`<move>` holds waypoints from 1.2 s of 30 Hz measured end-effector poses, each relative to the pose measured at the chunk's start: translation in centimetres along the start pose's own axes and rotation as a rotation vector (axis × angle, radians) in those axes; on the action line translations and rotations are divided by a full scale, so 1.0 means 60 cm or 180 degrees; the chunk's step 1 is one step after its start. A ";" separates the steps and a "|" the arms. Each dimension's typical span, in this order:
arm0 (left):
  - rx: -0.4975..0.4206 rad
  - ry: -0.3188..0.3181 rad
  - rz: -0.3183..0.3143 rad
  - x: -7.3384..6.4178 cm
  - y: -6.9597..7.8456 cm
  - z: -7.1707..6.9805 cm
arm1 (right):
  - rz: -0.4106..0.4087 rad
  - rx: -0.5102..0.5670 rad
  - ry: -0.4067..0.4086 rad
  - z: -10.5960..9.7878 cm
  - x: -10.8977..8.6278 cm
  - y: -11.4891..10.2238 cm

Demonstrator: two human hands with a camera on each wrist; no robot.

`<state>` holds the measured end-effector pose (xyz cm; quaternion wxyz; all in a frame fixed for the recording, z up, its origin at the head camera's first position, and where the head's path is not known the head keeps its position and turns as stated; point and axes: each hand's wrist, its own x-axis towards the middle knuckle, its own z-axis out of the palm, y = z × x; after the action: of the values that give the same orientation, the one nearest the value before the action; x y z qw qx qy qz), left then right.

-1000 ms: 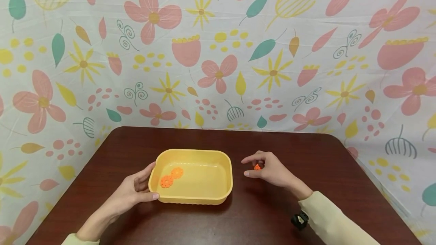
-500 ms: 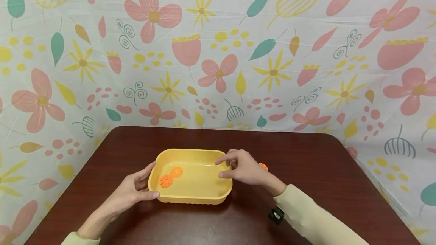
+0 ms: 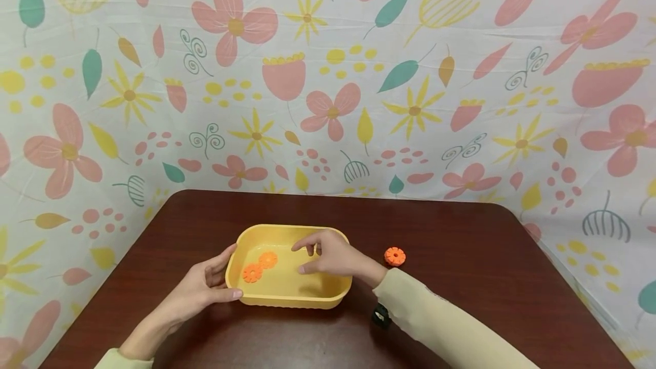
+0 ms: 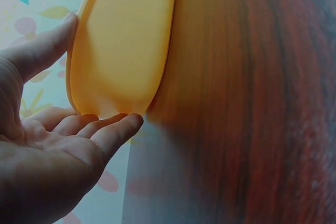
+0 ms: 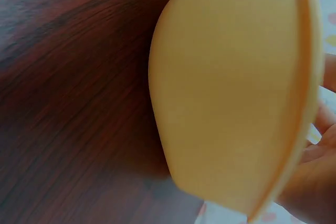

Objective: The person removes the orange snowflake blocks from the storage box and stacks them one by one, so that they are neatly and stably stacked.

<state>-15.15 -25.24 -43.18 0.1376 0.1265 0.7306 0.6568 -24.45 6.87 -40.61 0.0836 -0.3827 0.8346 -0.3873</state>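
A yellow plastic basin (image 3: 287, 289) rests on the table. My left hand (image 3: 197, 289) grips its left end, thumb on the near rim; the left wrist view shows the fingers curled under the wall (image 4: 123, 45). Inside, toward the left, lie two flat orange notched discs (image 3: 252, 273), side by side. Over the right half of the basin is my right hand (image 3: 330, 255), thumb and forefinger apart and nothing visible between them. In the right wrist view, the basin's outer wall (image 5: 226, 93) covers much of this hand (image 5: 310, 182). Another orange notched disc (image 3: 390, 257), thick as if stacked, sits right of the basin.
The dark brown wooden table (image 3: 441, 232) has rounded far corners. A floral cloth (image 3: 328, 152) hangs behind it and along both sides. A black band (image 3: 381, 316) shows at my right wrist.
My right hand has moved left, from beside the orange disc on the table to over the basin, uncovering that disc. My left hand and the basin have stayed put.
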 end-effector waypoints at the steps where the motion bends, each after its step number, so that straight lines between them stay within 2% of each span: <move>1: 0.0001 0.0000 0.0002 0.000 -0.001 0.000 | -0.0011 -0.0025 -0.0029 0.004 0.005 0.001; 7: -0.0007 -0.0011 0.0028 0.002 -0.002 -0.001 | 0.0047 -0.0083 -0.0255 0.024 0.027 0.000; 21: -0.0036 -0.0051 0.0041 0.000 0.007 0.000 | 0.0268 -0.0299 -0.0577 0.058 0.068 0.004; 28: -0.0043 -0.0029 0.0043 0.000 0.007 -0.001 | 0.0085 -0.0597 -0.0798 0.072 0.076 0.004; 32: -0.0027 -0.0010 0.0026 -0.001 0.006 -0.002 | 0.0130 -0.0813 -0.0863 0.073 0.078 -0.004; 36: -0.0013 0.0021 -0.0032 0.000 0.001 -0.003 | 0.0248 -0.0884 -0.0969 0.074 0.082 -0.011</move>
<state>-15.18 -25.38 -43.10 0.1388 0.1203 0.7303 0.6579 -25.57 0.54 -42.40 0.1701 -0.4121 0.8719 -0.2027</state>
